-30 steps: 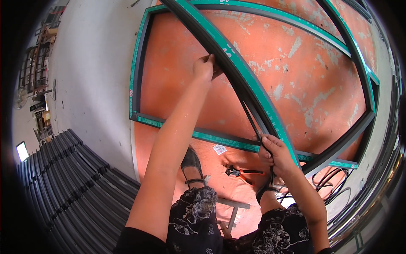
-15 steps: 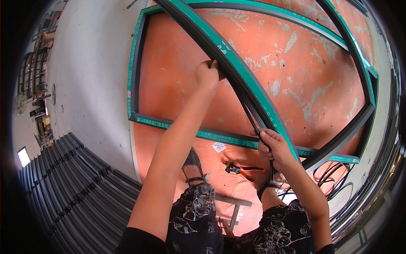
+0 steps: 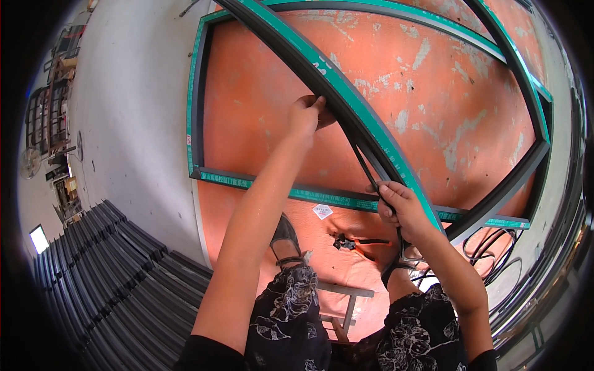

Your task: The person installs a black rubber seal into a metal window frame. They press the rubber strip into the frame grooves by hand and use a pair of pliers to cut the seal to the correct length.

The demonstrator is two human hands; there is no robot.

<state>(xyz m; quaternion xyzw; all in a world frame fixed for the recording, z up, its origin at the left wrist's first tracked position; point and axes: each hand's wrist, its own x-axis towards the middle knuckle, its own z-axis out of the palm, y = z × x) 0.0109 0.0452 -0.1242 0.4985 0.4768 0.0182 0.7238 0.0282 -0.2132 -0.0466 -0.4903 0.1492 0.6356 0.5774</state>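
A dark window frame (image 3: 346, 93) with green film along its face lies slanted across the middle, on top of another green-filmed frame (image 3: 201, 93). A thin black rubber sealing strip (image 3: 364, 162) runs from the slanted frame's inner edge down to my right hand (image 3: 401, 207), whose closed fingers grip it. Higher up, my left hand (image 3: 307, 119) has its thumb and fingers pinched at that edge, where the strip meets the frame; its fingertips are partly hidden. Below the right hand, the strip hangs towards my foot.
Orange-handled pliers (image 3: 359, 244) lie on the worn orange sheet by my feet. Loose black strip (image 3: 492, 250) is coiled at the right. Many dark profiles (image 3: 117, 284) are stacked at lower left. A small stool (image 3: 346, 297) stands between my legs.
My left hand has slid slightly down and right along the frame's edge, towards my right hand. My right hand keeps its grip on the strip and has risen a little.
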